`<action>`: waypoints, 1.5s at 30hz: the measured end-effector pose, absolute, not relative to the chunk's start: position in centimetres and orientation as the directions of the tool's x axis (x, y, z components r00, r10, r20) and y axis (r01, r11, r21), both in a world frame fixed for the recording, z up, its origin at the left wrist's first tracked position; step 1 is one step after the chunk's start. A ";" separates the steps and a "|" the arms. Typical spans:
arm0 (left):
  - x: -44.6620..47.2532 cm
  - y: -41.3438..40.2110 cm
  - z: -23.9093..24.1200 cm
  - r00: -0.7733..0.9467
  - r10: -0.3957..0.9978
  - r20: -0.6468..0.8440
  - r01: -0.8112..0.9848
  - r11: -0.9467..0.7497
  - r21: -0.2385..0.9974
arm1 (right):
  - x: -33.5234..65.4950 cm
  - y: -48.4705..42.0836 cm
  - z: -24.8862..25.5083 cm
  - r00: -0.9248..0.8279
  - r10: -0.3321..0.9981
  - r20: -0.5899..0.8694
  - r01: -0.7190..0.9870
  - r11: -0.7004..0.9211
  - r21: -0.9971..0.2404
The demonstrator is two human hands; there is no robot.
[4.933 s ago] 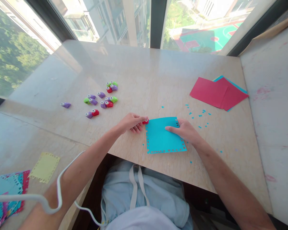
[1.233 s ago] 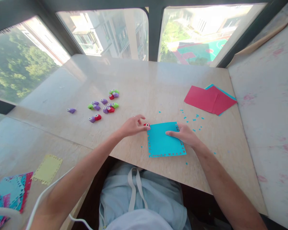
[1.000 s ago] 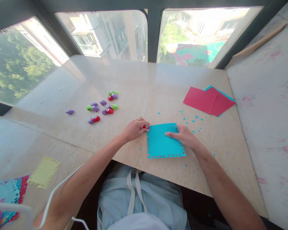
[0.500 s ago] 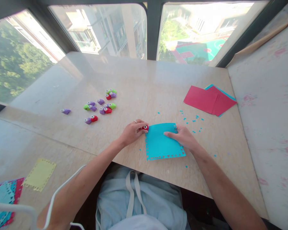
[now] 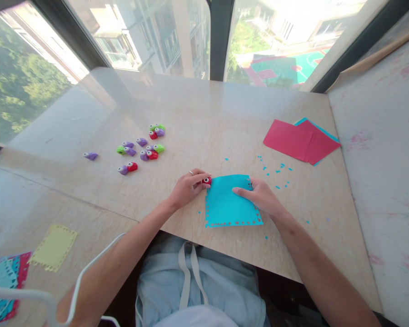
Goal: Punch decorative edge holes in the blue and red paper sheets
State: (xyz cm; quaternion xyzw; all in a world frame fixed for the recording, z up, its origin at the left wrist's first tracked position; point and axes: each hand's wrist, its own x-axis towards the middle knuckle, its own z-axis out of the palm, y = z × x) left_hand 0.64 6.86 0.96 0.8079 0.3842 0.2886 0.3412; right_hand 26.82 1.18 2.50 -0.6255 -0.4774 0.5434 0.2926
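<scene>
"Looking nearest first, what are the hands holding?"

"The right hand point(image 5: 259, 194) pinches one square, bright blue paper sheet point(image 5: 233, 200), thumb on top, at twelve o'clock. On its ten o'clock corner, the left hand point(image 5: 189, 188) grips one small, rounded, red plastic punch point(image 5: 206, 180)."

"How would you do that well?"

"I'd seat the paper squarely and fully in the slot, match the spacing along the pierced edge, then squeeze firmly while the right hand braces it flat."

"And the counts, going outward?"

"One pale yellow, hole-edged paper rectangle point(image 5: 53, 247) at eight, beside a fanned, multicoloured paper pile point(image 5: 2, 274) too overlapped to count. Over a dozen tiny blue paper scraps point(image 5: 278, 171), mostly at two. At ten, fifteen eyed plastic punches point(image 5: 90, 156), I think: eight purple, four green, three red, though some overlap. Farther at two, two smooth crimson paper sheets point(image 5: 289, 138) overlap, with blue showing beneath."
</scene>
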 end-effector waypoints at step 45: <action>0.8 6.3 0.7 0.428 0.869 0.248 0.390 -0.425 0.817 | 26.8 1.2 2.7 0.041 0.888 -0.459 0.131 -0.460 -0.878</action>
